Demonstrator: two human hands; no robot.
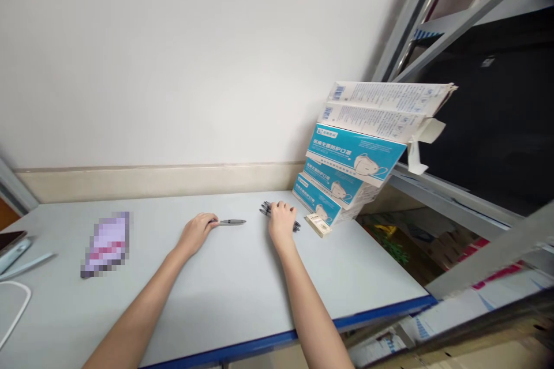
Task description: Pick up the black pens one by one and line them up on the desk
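My left hand is closed round one end of a single black-and-clear pen, which points to the right, low over or on the table. To its right, my right hand has its fingers curled over a bunch of several dark pens. The ends of these pens stick out on both sides of the hand; their middles are hidden beneath it. Just right of that hand lies a small cream-coloured box.
Blue-and-white mask boxes are stacked at the right back of the pale table. A blurred-out purple item lies on the left, near a white cable and a phone-like device. A metal shelf frame stands on the right.
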